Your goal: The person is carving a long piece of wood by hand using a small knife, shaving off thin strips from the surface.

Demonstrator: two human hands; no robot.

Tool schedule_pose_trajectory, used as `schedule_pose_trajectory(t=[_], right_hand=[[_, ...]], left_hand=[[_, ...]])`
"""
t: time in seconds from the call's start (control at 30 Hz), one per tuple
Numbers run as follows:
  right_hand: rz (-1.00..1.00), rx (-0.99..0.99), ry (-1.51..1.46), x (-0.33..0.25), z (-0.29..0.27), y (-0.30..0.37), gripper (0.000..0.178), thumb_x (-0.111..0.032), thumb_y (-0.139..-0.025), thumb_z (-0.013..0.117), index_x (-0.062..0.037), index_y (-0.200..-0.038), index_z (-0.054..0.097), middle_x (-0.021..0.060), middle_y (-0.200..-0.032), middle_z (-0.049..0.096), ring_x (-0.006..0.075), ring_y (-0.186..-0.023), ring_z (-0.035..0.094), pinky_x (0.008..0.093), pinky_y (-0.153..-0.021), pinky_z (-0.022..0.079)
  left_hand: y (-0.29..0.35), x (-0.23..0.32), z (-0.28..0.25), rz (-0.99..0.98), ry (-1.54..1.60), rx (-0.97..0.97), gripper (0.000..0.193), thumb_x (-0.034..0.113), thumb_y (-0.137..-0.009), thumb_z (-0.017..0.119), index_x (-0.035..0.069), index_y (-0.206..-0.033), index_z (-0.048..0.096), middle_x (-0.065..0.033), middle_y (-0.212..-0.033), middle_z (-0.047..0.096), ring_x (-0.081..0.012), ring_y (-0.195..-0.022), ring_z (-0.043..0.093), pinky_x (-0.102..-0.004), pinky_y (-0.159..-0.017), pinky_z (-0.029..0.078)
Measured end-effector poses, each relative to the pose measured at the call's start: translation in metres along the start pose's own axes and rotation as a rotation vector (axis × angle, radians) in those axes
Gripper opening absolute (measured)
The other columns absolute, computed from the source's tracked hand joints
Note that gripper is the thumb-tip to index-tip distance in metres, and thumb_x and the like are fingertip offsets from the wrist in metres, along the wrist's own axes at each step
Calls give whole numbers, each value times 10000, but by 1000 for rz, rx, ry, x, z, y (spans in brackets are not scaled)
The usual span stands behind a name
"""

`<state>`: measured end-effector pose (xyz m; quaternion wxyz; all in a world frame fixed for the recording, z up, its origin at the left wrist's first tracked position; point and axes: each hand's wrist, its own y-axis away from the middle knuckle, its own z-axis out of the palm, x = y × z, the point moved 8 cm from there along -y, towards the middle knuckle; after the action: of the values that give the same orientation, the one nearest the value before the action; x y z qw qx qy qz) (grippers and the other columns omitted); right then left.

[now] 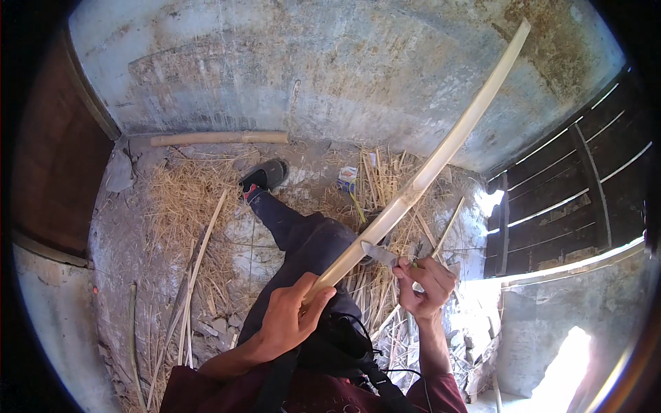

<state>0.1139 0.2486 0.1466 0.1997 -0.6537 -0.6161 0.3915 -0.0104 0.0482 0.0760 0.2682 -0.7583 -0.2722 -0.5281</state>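
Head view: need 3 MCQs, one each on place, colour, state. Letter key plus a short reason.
1. Where does the knife blade sit?
A. against the bamboo strip's edge
B. flat on the floor
C. stuck in the wall

2. What colour is the sandal on the outstretched foot?
A. white
B. black
C. yellow

3. How is the bamboo strip held?
A. lying flat on the straw
B. raised at a slant, far end up toward the wall
C. standing propped with no hand on it

Key: 1 A, the right hand holds the blade to the strip just above the left hand. 2 B, the sandal is dark, near the straw. 3 B, the left hand grips the near end and the strip rises to the upper right.
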Motion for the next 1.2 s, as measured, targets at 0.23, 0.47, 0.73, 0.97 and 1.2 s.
schedule_pose_trajectory(t=[0.23, 0.47, 0.73, 0.97, 1.2], right_hand=[[-9, 31, 37, -1, 0, 3, 192, -49, -806, 904, -41, -792, 713, 88, -643, 624, 211, -507, 578, 311, -481, 395], [19, 69, 72, 6, -5, 3, 183, -38, -809, 901, -45, -810, 717, 86, -662, 638, 210, -519, 586, 322, -482, 405], [62, 161, 82, 26, -11, -3, 176, 11, -805, 895, -13, -808, 721, 93, -680, 674, 214, -528, 597, 333, -492, 428], [125, 157, 17, 36, -10, -7, 133, 42, -808, 873, 15, -836, 746, 131, -748, 730, 240, -579, 661, 330, -532, 477], [92, 55, -38, 43, -10, -10, 137, 13, -789, 896, -27, -863, 788, 104, -720, 699, 222, -572, 650, 327, -522, 459]], left_hand=[[-2, 2, 0, -7, -27, -14, 232, 194, -1067, 714, 7, -1019, 585, -196, -734, 680, -372, -569, 694, -394, -489, 467], [-1, 4, 0, 46, -3, 23, 291, 254, -1104, 665, 6, -989, 567, -134, -615, 512, -186, -456, 550, -351, -470, 392], [-1, 0, -4, 10, -58, -13, 256, 213, -1081, 699, -2, -1004, 583, -205, -718, 666, -341, -541, 690, -396, -477, 451], [-3, -2, -5, 6, -86, -4, 255, 214, -1084, 688, -2, -998, 583, -216, -700, 656, -375, -563, 693, -422, -491, 464], [3, -7, -8, -51, -82, -16, 251, 205, -1077, 693, -2, -997, 577, -225, -697, 652, -409, -586, 689, -439, -510, 477]])
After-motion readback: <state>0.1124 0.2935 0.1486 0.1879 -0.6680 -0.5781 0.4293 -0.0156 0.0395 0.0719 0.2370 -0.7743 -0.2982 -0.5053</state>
